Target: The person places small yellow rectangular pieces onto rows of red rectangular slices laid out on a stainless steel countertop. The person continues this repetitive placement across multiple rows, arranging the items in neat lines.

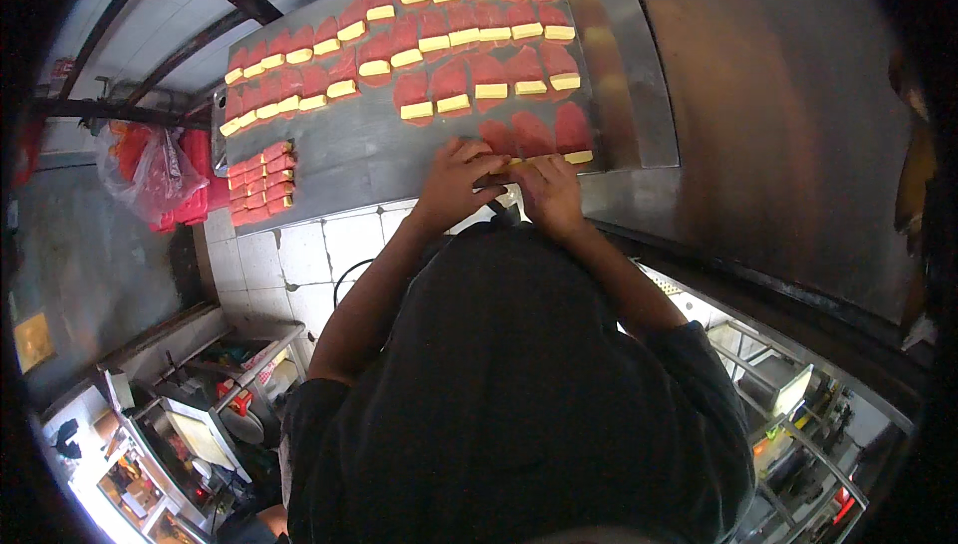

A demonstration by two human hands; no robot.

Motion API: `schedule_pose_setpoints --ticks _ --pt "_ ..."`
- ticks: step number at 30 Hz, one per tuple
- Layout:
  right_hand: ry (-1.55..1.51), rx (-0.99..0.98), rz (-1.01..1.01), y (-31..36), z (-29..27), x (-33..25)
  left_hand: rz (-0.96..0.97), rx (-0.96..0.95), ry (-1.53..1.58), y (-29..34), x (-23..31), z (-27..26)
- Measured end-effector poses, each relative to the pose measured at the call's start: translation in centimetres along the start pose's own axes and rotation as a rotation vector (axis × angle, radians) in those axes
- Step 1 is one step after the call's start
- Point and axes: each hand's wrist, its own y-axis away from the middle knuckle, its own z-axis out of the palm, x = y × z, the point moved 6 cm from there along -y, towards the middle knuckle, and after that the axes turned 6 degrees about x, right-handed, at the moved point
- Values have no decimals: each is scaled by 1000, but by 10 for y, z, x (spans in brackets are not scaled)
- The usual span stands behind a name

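At the near edge of a steel table (344,160), a person in a dark shirt (519,364) works with both bare hands close together. Left hand (457,183) has its fingers bent inward at one end of a yellow bar (513,164), the thumb set apart below them; right hand (552,190) lies over the other end, its fingers bunched. Between them they hide much of the bar, so I cannot tell whether either one closes on it.

Just beyond the fingers lie red meat slices (532,131), thin and flat, and the one at the right has its own yellow block (579,157) across its near end. Farther up the table, more slices run in rows, each with a similar block (491,92) on it. Near the table's left corner, meat rolls (262,183) sit packed side by side, yellow showing at some ends. Off to the left hangs a clear plastic bag (165,185), beside something red; white tiles (302,253) show below the table's near edge.
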Motion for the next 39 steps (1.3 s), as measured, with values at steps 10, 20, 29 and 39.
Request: schedule_pose_setpoints --ticks 10,20,29,39 --pt "62 131 57 -15 -19 -4 6 108 56 -7 -8 -4" --pt "105 -110 -17 -18 1 5 -25 136 99 -10 -1 -9" --pt "109 -163 -67 -32 5 5 16 65 -36 -12 -18 -5" --pt "115 -102 -59 -54 2 4 80 192 -163 -23 -16 -6"
